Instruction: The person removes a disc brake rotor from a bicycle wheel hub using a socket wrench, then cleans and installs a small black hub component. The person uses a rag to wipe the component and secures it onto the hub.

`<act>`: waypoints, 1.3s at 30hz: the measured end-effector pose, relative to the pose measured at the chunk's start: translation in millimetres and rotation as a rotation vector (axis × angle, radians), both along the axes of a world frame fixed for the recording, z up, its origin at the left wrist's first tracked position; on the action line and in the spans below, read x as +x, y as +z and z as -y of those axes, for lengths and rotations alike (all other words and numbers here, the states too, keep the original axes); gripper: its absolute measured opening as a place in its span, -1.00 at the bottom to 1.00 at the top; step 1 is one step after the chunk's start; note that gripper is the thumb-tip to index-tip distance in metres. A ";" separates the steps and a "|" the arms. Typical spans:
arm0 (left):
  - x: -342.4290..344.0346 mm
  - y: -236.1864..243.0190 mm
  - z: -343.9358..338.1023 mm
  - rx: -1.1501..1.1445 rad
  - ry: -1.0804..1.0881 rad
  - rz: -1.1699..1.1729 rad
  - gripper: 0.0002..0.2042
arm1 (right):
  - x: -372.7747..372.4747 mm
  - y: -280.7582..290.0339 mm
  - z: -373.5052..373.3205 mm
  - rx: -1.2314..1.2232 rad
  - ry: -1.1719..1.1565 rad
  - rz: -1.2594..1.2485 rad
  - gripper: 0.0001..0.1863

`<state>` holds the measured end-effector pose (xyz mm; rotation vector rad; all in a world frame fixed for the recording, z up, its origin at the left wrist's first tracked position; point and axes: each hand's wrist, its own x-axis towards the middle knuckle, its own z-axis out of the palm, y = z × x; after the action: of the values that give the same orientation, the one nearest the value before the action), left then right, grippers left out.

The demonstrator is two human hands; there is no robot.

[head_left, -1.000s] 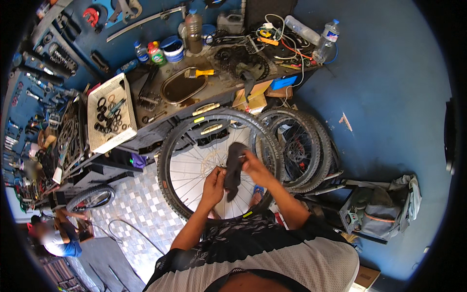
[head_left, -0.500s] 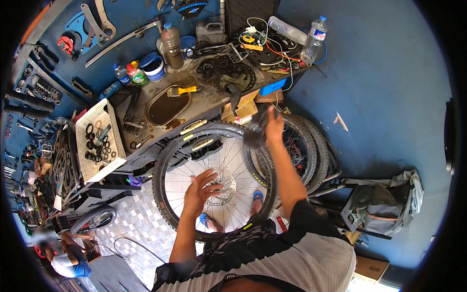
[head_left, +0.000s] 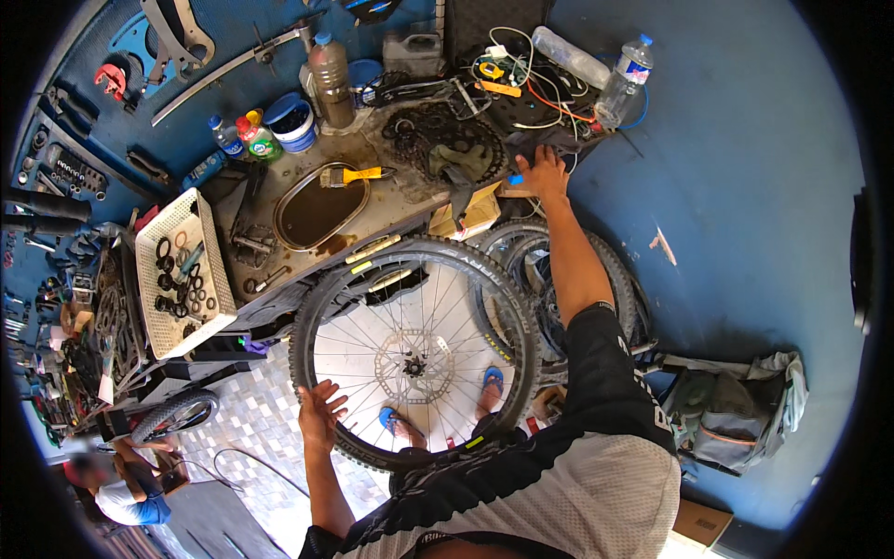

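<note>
A bicycle wheel (head_left: pixel 414 349) with a knobby black tire stands upright in front of the person, its disc rotor at the hub facing the camera, and everything else is placed around it. The left hand (head_left: pixel 319 415) rests against the lower left stretch of the tire with its fingers spread wide and open, steadying the rim rather than clasping it. The right hand (head_left: pixel 540 172) is stretched well above and to the right of the wheel, laid flat with loosely spread fingers on the edge of the workbench (head_left: pixel 400 210), beside a small blue object; whether it grips anything cannot be told. Just behind the wheel, to its right, more tires (head_left: pixel 535 256) lean against the blue wall. Above the wheel on the bench lie an oval tray of dark liquid (head_left: pixel 319 207) and a pile of chainrings (head_left: pixel 438 144), with a brown bottle (head_left: pixel 331 79) further up. To the upper left of the wheel sits a white basket (head_left: pixel 177 270) of black rings. Through the spokes, the person's feet in blue sandals (head_left: pixel 492 379) show on the tiled floor. A grey bag (head_left: pixel 736 415) lies well to the right of the wheel.
</note>
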<state>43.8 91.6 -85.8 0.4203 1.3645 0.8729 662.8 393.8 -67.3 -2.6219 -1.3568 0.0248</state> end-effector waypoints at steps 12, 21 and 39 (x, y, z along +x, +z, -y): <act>-106.2 -119.8 -15.1 -0.096 -0.009 -1.028 -0.26 | 9.9 -65.0 134.4 0.445 -0.027 -0.247 -0.15; -120.9 -174.1 14.1 -0.414 -0.121 -0.444 0.02 | -64.1 -157.7 296.7 -0.325 -0.320 -0.957 0.36; -128.3 -120.6 78.9 -0.283 0.010 -0.434 0.07 | -85.7 -128.2 382.8 -0.125 -0.488 -1.014 0.32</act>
<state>-84.5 12.7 -206.4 0.3956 1.8623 0.6010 577.1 11.0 -195.5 -2.3251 -0.3704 1.1896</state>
